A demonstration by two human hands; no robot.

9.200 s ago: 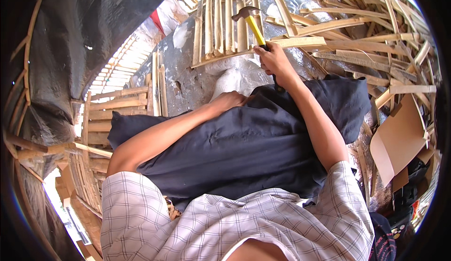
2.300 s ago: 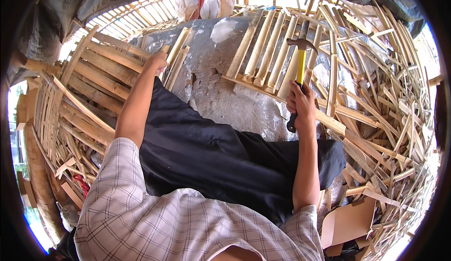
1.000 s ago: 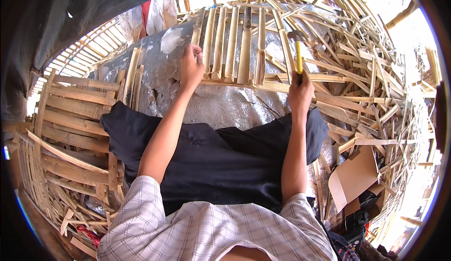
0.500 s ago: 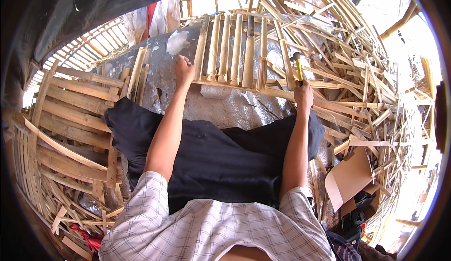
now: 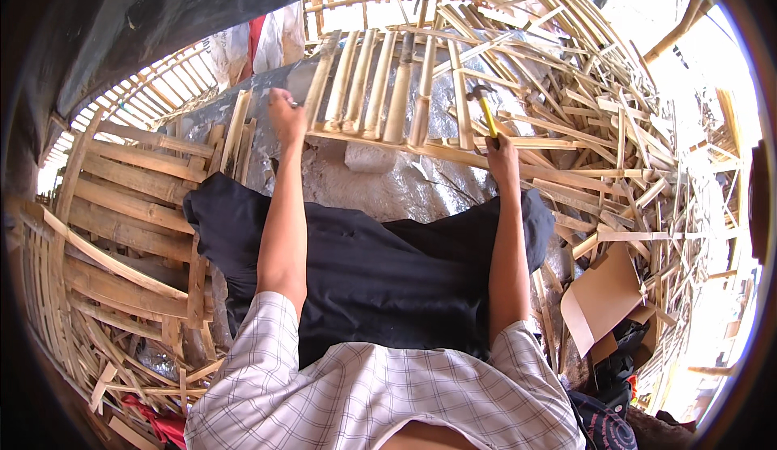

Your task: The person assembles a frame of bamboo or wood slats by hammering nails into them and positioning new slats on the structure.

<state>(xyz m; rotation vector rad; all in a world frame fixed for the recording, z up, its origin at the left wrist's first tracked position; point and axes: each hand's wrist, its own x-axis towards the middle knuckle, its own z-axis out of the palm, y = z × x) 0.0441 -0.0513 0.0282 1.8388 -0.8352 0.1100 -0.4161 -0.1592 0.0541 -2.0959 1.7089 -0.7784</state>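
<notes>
Bamboo slats make up the ladder-like frame (image 5: 395, 118), lying ahead of the person (image 5: 380, 393); their long axis runs away from the body, while the near crosspiece (image 5: 445, 153) runs left to right. The left hand (image 5: 287, 118) is nearer the frame's left end, just beside the outermost slat (image 5: 324, 78), loosely curled (whether it pinches anything small, I cannot tell). At the frame's right end, the right hand (image 5: 502, 159) grips a yellow-handled claw hammer (image 5: 488, 116), head pointing away. Behind the frame's left end, a whitish sack (image 5: 222, 57) bears lettering too small to read.
</notes>
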